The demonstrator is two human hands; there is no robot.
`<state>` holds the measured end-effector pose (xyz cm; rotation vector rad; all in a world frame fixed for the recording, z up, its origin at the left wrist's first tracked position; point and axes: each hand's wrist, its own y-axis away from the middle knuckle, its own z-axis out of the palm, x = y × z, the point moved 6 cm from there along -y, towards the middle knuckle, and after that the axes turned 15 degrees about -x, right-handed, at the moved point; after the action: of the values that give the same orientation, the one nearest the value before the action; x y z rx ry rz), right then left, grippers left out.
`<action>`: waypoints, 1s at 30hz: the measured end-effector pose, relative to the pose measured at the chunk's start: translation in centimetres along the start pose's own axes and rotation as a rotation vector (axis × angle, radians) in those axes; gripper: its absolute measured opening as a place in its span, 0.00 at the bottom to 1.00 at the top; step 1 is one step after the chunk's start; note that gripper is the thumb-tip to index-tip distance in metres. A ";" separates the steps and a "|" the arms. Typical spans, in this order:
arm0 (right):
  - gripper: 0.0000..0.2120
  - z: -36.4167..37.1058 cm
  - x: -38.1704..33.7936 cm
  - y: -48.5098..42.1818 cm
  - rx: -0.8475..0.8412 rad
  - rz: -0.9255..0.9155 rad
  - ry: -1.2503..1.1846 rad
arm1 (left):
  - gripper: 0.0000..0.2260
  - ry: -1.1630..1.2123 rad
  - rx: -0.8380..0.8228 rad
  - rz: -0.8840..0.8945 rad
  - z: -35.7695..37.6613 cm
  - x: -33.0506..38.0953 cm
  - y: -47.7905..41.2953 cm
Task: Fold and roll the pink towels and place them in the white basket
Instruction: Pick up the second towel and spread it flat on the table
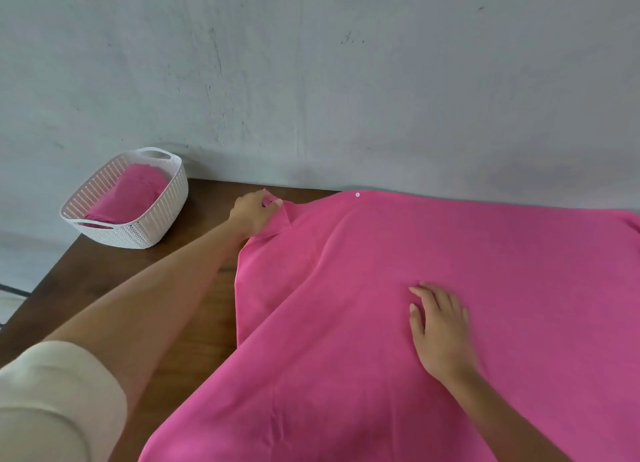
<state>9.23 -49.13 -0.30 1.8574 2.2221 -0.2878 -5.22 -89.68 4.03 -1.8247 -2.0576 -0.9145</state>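
Large pink towel [485, 271] lies spread open on the table [104, 271], covering most of the right and near side. Its long axis looks left-right, its far edge runs along the wall [311, 63], and its right end is cut off by the frame. Left hand [254, 214] is at the towel's far-left corner. Its fingers [273, 203] are curled and pinching that corner, with the cloth bunched and raised a little off the wood. Right hand [440, 326] lies palm down near the towel's middle, fingers [420, 290] straight and slightly spread, pressing the cloth and gripping nothing. Key relation: the pinched corner is the far-left one and the rest of the towel lies right of it and toward the person. The fold probably means carrying that corner across or back over the cloth while the right hand anchors the middle. Judged stage: first fold about to start, nothing folded or rolled on this towel yet. White basket [173, 198] sits at the far-left table corner, left of the left hand and apart from the spread towel. One rolled towel [135, 195] already lies inside it. Left hand is the nearer one to the basket. Likely snag: the diagonal wrinkle running from the pinched corner could get folded in unless it is smoothed out.
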 end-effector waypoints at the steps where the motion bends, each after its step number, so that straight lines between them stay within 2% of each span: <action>1: 0.15 -0.1 -0.1 0.0 0.003 0.002 0.000 | 0.14 0.006 0.036 0.021 -0.5 0.4 -0.3; 5: 0.15 -0.3 -0.3 0.0 0.009 0.008 0.005 | 0.07 -0.009 0.116 0.122 -2.1 2.4 -0.7; 7: 0.14 -0.3 -0.3 0.0 0.016 0.012 0.007 | 0.07 0.022 0.118 0.187 -2.1 4.0 -0.3; 11: 0.15 -0.3 -0.3 0.1 0.018 0.022 0.005 | 0.07 0.145 -0.035 0.363 -0.4 7.2 1.3; 14: 0.14 -0.3 -0.3 0.1 0.026 0.024 0.007 | 0.05 -0.026 -0.153 0.424 2.3 7.5 2.1; 19: 0.14 -0.3 -0.3 0.1 0.034 0.024 0.007 | 0.16 -0.330 -0.110 0.320 5.9 6.8 2.9; 22: 0.14 -0.3 -0.2 0.1 0.028 0.027 0.011 | 0.24 -0.490 -0.108 0.168 7.4 6.1 3.0; 27: 0.14 -0.2 -0.3 0.1 0.029 0.024 0.008 | 0.35 -0.614 -0.082 0.030 7.4 5.9 2.5; 30: 0.14 -0.3 -0.3 0.1 0.033 0.023 0.004 | 0.36 -0.620 -0.118 -0.014 7.1 6.2 1.8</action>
<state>9.41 -49.31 0.09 1.9006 2.2105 -0.3190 -3.15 -80.40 2.56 -2.3880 -2.3913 -0.5140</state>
